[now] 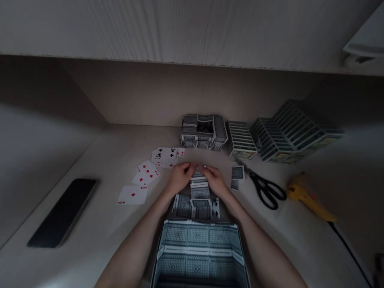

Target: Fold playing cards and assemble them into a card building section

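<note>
My left hand (179,178) and my right hand (215,181) pinch the two sides of a strip of patterned playing cards (199,191) at its far end. The fingertips are partly hidden behind the hands. Just below the strip lie more face-down playing cards (183,206), with a black-suited card (215,208) peeking out at their right. Nearest me stands a large open box made of playing cards (198,252), between my forearms. To the right of my right hand lie a face-down card (238,173) and a smaller card piece (235,185).
Face-up cards (133,195) are spread to the left, near a dark phone (63,213). Black-handled scissors (267,190) and a corded yellow glue gun (310,200) lie to the right. Card structures (189,131) and slatted card stacks (242,136) line the back. A shelf edge (192,64) hangs above.
</note>
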The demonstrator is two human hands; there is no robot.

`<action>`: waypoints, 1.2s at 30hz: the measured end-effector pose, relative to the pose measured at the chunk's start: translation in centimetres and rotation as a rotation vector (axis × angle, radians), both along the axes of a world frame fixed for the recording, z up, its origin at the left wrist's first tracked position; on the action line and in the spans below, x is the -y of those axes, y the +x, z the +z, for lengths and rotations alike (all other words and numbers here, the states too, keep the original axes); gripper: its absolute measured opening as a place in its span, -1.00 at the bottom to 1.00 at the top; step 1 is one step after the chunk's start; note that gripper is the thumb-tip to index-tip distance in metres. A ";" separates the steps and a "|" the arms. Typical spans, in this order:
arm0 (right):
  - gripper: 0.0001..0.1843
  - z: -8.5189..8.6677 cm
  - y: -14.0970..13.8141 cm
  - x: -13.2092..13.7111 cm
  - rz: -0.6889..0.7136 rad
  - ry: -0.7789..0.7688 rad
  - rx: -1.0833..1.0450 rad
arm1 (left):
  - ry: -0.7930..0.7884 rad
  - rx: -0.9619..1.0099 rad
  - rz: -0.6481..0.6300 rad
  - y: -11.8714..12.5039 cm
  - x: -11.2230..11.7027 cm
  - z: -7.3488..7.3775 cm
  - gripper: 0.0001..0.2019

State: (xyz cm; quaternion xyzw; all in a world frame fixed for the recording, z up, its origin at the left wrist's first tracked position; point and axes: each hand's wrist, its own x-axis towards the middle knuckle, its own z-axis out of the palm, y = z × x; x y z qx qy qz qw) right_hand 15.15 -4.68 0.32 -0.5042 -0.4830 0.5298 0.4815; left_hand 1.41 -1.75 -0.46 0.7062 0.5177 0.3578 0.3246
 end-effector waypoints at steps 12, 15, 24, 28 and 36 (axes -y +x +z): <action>-0.72 0.1 0.1 -0.4 0.029 -0.002 -0.054 | -0.209 0.236 -0.160 -0.2 0.3 0.9 -0.64; -0.74 0.0 0.2 -0.4 0.043 -0.025 -0.050 | -0.255 0.257 -0.231 -0.3 0.4 1.4 -0.63; -0.77 0.2 0.8 -0.1 0.181 -0.103 -0.282 | -0.538 0.624 -0.279 -0.1 0.7 1.8 -0.71; -0.73 -0.3 0.7 -0.1 0.190 -0.117 -0.381 | -0.642 0.779 -0.281 0.0 0.9 1.9 -0.73; -0.74 0.5 0.4 -0.1 0.102 -0.104 -0.209 | -0.569 0.623 -0.218 0.4 0.7 1.6 -0.67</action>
